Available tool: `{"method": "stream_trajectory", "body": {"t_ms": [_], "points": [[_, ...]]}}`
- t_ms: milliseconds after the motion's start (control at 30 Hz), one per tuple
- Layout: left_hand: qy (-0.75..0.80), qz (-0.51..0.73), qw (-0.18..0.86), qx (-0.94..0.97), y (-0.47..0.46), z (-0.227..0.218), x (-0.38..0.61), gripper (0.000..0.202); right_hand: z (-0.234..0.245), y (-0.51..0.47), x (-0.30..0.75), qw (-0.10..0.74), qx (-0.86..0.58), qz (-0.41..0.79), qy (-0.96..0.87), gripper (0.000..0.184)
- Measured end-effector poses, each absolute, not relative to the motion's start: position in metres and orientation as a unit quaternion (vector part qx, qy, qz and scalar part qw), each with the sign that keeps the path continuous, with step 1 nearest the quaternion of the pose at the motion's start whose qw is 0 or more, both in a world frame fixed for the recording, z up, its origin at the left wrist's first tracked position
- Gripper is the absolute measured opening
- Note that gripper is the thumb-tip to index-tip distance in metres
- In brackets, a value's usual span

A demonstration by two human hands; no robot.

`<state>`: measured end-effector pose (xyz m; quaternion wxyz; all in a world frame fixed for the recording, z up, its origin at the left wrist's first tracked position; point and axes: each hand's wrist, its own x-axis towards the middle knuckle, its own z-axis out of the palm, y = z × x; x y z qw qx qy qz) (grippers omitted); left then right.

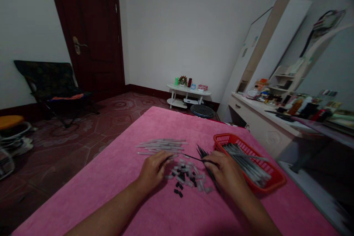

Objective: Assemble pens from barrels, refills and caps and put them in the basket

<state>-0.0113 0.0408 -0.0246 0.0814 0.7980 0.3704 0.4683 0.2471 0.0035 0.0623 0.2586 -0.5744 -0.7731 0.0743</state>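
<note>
My right hand (225, 169) pinches a thin black pen refill (192, 157), its narrow tip pointing left. Under and beside that hand lies a bundle of dark refills (202, 152), partly covered by the fingers. My left hand (155, 167) is closed, fingertips together around the end of what looks like a pale pen barrel (174, 155), close to the refill's tip. Just beyond it, several pale pen barrels (163, 144) lie side by side. Between my hands are scattered small clear caps (199, 184) and small black plugs (179, 187).
At the right, a red plastic basket (279, 182) holds many grey pens (249, 162). Everything rests on a pink cloth (155, 125). Beyond the right edge stands a white dressing table (265, 125) with bottles; a low white stand (177, 88) is by the far wall.
</note>
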Motion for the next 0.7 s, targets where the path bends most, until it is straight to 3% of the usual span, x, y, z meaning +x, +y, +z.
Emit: {"method": "stream_trajectory", "body": {"t_ms": [533, 700], "points": [[0.348, 0.377, 0.099, 0.853, 0.036, -0.023, -0.009, 0.030, 0.068, 0.001, 0.244, 0.187, -0.574, 0.049, -0.796, 0.029], [0.351, 0.401, 0.099, 0.840, 0.035, -0.023, -0.008, 0.029, 0.070, -0.002, 0.237, 0.190, -0.575, 0.050, -0.794, 0.033]]}}
